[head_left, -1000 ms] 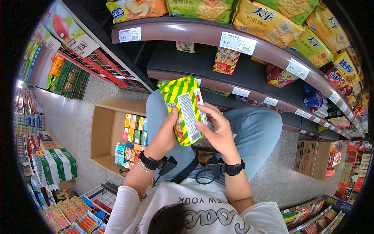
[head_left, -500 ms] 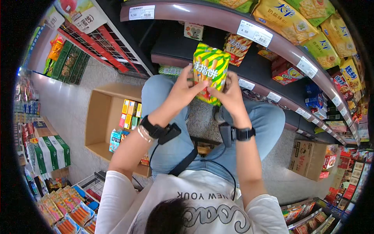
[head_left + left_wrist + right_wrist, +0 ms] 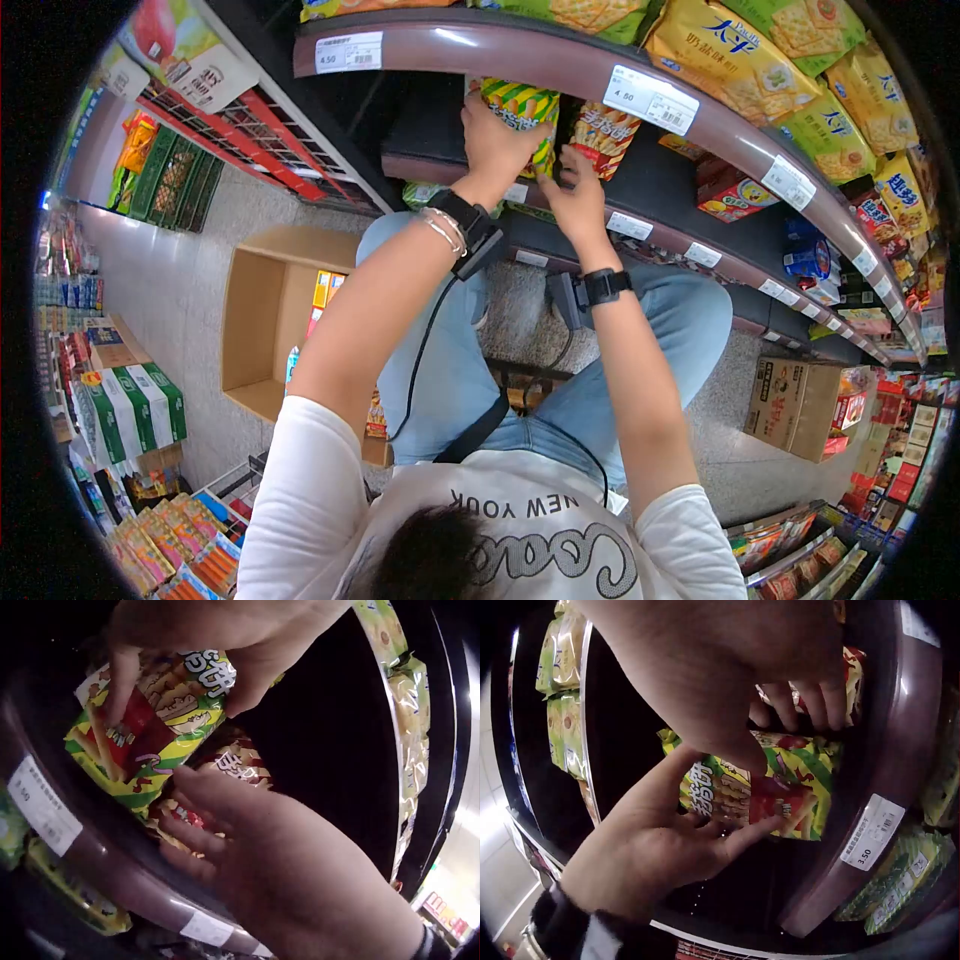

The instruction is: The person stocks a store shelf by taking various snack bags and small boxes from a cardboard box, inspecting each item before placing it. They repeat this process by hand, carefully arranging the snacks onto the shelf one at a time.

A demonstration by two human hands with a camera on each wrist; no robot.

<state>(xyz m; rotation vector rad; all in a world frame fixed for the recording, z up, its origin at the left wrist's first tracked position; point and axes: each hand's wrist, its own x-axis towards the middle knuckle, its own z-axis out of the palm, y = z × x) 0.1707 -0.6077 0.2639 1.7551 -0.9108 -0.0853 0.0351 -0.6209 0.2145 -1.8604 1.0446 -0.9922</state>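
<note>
A yellow-and-green striped bag of finger biscuits (image 3: 518, 105) stands on the dark lower shelf, tilted back. My left hand (image 3: 497, 148) grips it, thumb and fingers spread across its sides; in the right wrist view the bag's printed front (image 3: 727, 791) shows between them. My right hand (image 3: 577, 200) is at the bag's right edge, thumb over that edge in the right wrist view. Its loosely bent fingers (image 3: 199, 832) lie in front of a red-and-cream striped biscuit bag (image 3: 604, 138), which stands just right of the green one.
A curved upper shelf edge (image 3: 480, 42) with price tags overhangs both hands. Cracker packs (image 3: 740, 60) fill the shelf above. Red boxes (image 3: 735, 190) sit farther right. An open cardboard carton (image 3: 250, 330) with small packages stands on the floor at left, another carton (image 3: 790, 405) at right.
Both hands have carried the green striped bag from over the lap forward onto the lower shelf. The bag turned from back to front on the way. The right hand has loosened from it.
</note>
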